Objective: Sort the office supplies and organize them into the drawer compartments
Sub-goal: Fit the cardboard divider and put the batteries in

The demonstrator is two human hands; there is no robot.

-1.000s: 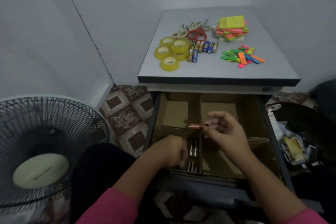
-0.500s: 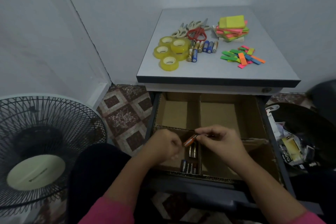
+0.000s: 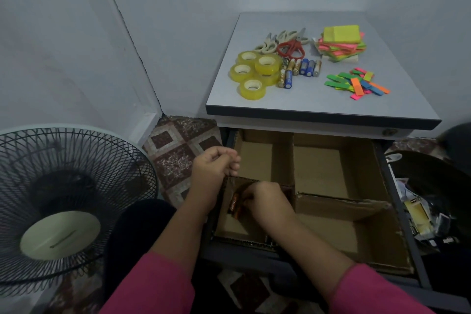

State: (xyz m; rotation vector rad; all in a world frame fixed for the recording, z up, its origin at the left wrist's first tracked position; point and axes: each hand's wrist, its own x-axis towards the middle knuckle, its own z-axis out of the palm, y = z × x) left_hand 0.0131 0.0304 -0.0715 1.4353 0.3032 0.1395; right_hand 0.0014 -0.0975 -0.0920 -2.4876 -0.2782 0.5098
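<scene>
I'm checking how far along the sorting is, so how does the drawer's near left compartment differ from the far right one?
The near left compartment has the right hand reaching into it, holding an orange battery; the far right compartment shows only bare cardboard. The near left one is also narrower than the far right one. Both are cardboard-walled sections of the same open drawer.

A grey cabinet top (image 3: 318,107) carries tape rolls (image 3: 252,72), scissors (image 3: 285,44) and loose batteries (image 3: 299,69). Sticky-note pads (image 3: 341,42) and coloured flags (image 3: 356,83) lie to their right.
</scene>
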